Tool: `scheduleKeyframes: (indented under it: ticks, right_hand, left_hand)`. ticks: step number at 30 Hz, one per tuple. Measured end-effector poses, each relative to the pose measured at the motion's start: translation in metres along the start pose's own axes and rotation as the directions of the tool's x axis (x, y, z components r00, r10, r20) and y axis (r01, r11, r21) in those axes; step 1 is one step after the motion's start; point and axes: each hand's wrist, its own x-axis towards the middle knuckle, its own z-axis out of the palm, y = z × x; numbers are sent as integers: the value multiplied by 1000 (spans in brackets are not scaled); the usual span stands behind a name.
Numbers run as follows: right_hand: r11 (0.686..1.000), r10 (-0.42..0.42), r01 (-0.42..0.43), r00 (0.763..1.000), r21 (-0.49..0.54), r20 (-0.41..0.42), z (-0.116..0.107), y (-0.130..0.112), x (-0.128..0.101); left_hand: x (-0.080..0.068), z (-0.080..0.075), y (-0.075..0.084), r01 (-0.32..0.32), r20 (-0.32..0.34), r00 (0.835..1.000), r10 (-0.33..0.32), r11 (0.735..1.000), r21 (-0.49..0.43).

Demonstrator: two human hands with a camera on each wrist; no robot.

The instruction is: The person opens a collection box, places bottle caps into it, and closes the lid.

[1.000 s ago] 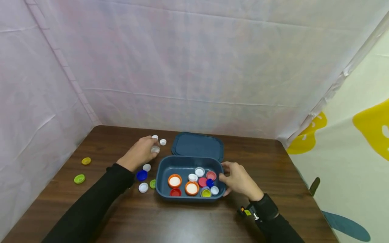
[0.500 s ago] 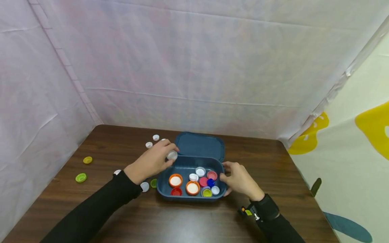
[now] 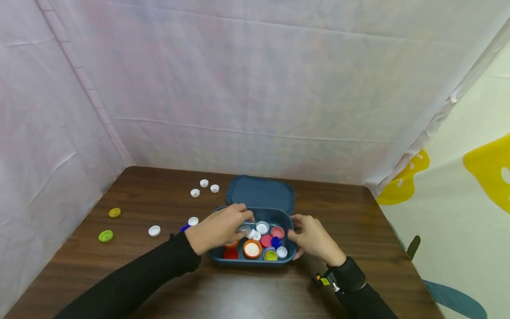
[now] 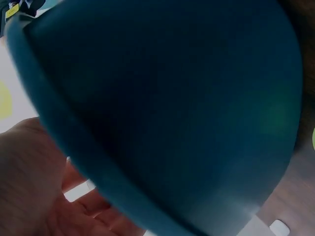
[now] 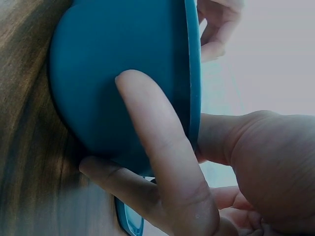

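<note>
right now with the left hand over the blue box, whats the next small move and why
Probably let go of the pale cap so it drops in. The left hand pinches it just above the caps inside the blue box, and the right hand grips the box's right wall, steadying it.

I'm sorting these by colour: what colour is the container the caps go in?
Dark teal-blue. The container shows best in the head view.
</note>
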Motion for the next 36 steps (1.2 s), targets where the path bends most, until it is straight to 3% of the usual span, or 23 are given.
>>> scheduleKeyframes:
  ticks: [3, 10, 16, 21, 28, 36]
  right_hand:
    - [1000, -1, 1, 1000, 0, -2, 1, 1, 1]
    - [1000, 6, -5, 1000, 15, -7, 0, 1, -1]
    - [1000, 1, -1, 1000, 20, -8, -1, -1, 1]
    - [1000, -9, 9, 1000, 27, -4, 1, -1, 0]
    - [1000, -6, 7, 1000, 28, -4, 2, 0, 0]
    - [999, -14, 14, 1000, 40, -10, 2, 1, 1]
  left_hand:
    - [-1, 0, -2, 7, -14, 1000, -7, 1000, 11]
    - [-6, -14, -19, 64, -123, 991, -60, 998, 27]
    - [-9, -29, -49, 161, -183, 970, -160, 987, -10]
    - [-11, -31, -77, 207, -225, 952, -209, 978, -34]
    - [-12, -25, -113, 301, -219, 925, -311, 950, -76]
    - [-11, -18, -144, 419, -149, 892, -428, 904, -87]
